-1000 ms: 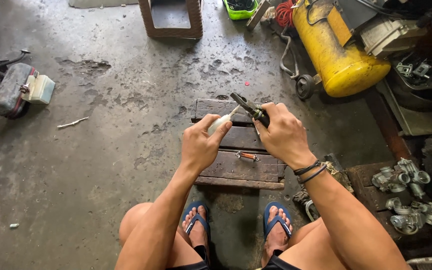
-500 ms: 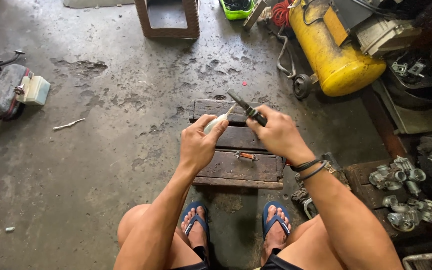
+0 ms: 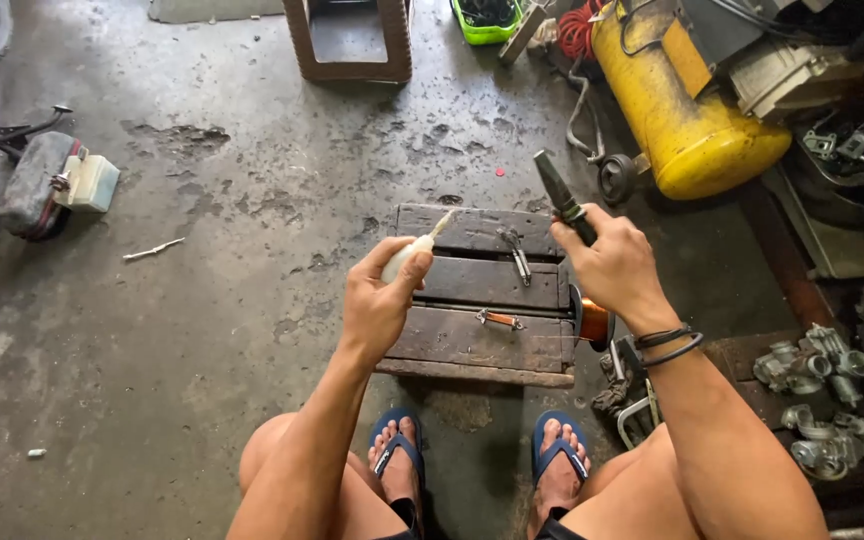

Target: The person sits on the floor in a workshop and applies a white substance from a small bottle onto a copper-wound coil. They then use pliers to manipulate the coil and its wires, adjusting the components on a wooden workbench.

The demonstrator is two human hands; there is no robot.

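Head view, looking down at a seated person over a rough concrete floor (image 3: 202,330), stained and pitted. Between the knees lies a low wooden pallet (image 3: 482,345) of weathered, dark planks with gaps between them; a small pair of metal pliers (image 3: 517,255) rests on an upper plank and a short screwdriver (image 3: 500,319) with an orange handle on a lower one. A coil of copper wire (image 3: 590,322) sits at the pallet's right edge.

The left hand (image 3: 377,305) is raised above the pallet, wrist bent back, fingers curled — closed firmly around a small whitish tube (image 3: 410,255), smooth and rounded, whose thin tapered nozzle points up and to the right. The right hand (image 3: 617,265), with dark bands on the wrist, is lifted higher and to the right of the pallet; its fingers wrap tightly around the lower end of a dark tool (image 3: 560,195), a slim bar-like shape with a matte surface that juts up and to the left from the fist. The two held objects are near each other but apart.

Both feet wear blue sandals (image 3: 397,455) at the pallet's near edge. A glossy yellow tank (image 3: 687,125) on a small wheel stands at upper right; grey cast-metal parts (image 3: 832,400) cluster at right.
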